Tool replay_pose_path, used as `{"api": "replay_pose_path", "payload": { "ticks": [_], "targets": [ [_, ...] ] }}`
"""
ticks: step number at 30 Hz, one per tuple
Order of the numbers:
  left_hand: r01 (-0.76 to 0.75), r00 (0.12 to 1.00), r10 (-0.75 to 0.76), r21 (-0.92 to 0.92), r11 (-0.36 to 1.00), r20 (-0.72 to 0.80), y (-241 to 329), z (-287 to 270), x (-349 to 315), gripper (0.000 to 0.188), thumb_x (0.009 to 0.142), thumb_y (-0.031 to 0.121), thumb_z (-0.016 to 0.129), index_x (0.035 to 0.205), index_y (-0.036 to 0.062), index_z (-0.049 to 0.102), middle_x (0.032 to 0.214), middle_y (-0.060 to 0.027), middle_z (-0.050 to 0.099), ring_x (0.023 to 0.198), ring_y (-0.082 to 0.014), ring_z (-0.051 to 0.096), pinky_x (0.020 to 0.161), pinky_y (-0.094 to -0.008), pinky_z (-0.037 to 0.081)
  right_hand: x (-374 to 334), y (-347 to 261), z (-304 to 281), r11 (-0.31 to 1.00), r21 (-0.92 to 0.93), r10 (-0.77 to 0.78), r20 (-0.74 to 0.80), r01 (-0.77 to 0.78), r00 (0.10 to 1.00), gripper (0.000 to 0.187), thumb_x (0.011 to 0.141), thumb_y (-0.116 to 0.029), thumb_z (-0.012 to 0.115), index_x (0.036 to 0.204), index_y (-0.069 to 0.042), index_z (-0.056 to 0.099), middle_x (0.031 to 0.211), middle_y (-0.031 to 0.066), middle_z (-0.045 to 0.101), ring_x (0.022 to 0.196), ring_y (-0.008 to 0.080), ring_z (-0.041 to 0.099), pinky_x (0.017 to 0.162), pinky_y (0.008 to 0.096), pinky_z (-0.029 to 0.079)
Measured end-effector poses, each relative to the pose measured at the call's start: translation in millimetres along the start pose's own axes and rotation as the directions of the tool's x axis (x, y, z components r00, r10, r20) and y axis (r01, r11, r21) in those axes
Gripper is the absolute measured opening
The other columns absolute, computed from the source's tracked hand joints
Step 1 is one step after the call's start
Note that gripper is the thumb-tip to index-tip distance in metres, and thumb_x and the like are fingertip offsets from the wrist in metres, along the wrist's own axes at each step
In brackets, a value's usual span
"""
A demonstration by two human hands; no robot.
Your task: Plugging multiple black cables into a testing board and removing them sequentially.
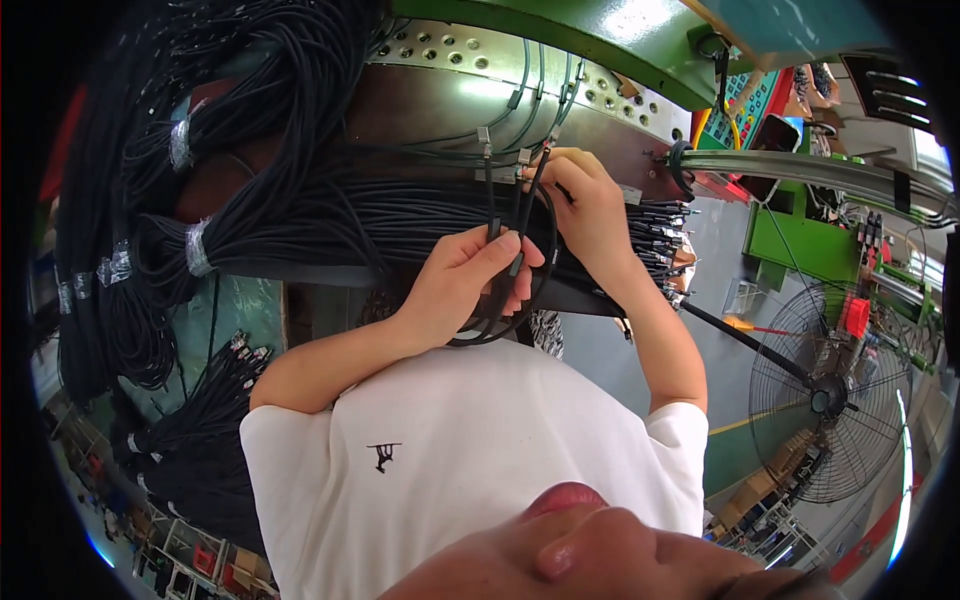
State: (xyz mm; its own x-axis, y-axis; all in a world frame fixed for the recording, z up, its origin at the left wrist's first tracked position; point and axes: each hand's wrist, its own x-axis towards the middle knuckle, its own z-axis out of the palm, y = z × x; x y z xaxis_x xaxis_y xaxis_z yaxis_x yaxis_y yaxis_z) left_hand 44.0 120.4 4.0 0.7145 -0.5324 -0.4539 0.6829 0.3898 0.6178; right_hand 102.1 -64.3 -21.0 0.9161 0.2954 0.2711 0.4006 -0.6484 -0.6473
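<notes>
Black cables [545, 280] with small metal plug ends hang looped between my two hands. My left hand [470, 265] is closed round several of their strands, thumb on top. A metal connector [484, 140] stands up above that hand on one cable. Farther up and to the right, my right hand [580, 195] pinches a cable close to another metal connector [524, 158]. Its fingertips are partly hidden behind the cables. Under both hands lies a thick bundle of black cables [400, 205], its connector ends [660, 235] fanned out at the right.
Taped coils of black cable [330, 90] are heaped at the left, with more cables [200, 400] lower down. A green machine frame [620, 40] rises beyond the metal bench [430, 95]. To the right are a metal rail [800, 165] and a large floor fan [825, 400].
</notes>
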Motion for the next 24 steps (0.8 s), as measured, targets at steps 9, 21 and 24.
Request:
{"api": "replay_pose_path", "payload": {
  "ticks": [9, 21, 24],
  "targets": [
    [-0.117, 0.993, 0.105, 0.273, 0.955, 0.059, 11.6, 8.6, 0.7, 0.033, 0.101, 0.024, 0.042, 0.096, -0.0018, 0.061, 0.077, -0.0061, 0.062, 0.066, -0.0104, 0.057, 0.062, -0.0231, 0.048, -3.7, 8.8, -26.9, 0.909, -0.340, -0.271, -0.044, 0.240, 0.962, 0.022, 0.072, -0.002, 0.067, 0.093, -0.007, 0.060, 0.087, 0.0076, 0.060, 0.080, 0.0260, 0.060, 0.067, 0.0357, 0.049],
    [0.119, 0.979, -0.126, 0.056, 0.991, 0.158, 16.9, 5.7, 8.6, 0.032, 0.101, 0.028, 0.043, 0.098, 0.0006, 0.059, 0.076, -0.0057, 0.063, 0.065, -0.0102, 0.059, 0.060, -0.0218, 0.047, -7.6, 2.1, -10.8, 0.982, -0.155, -0.102, 0.036, 0.106, 0.994, 0.015, 0.075, 0.000, 0.062, 0.087, -0.006, 0.056, 0.086, 0.0081, 0.056, 0.083, 0.0286, 0.055, 0.071, 0.0381, 0.045],
    [0.147, 0.975, -0.155, 0.060, 0.987, 0.162, 17.2, 6.5, 11.4, 0.032, 0.101, 0.028, 0.043, 0.098, 0.0005, 0.059, 0.074, -0.0060, 0.063, 0.063, -0.0102, 0.058, 0.058, -0.0218, 0.046, -8.5, 4.5, -23.3, 0.967, -0.199, -0.151, 0.069, 0.162, 0.986, 0.019, 0.073, -0.001, 0.062, 0.091, -0.006, 0.057, 0.088, 0.0076, 0.057, 0.084, 0.0278, 0.056, 0.072, 0.0378, 0.046]
  ]
}}
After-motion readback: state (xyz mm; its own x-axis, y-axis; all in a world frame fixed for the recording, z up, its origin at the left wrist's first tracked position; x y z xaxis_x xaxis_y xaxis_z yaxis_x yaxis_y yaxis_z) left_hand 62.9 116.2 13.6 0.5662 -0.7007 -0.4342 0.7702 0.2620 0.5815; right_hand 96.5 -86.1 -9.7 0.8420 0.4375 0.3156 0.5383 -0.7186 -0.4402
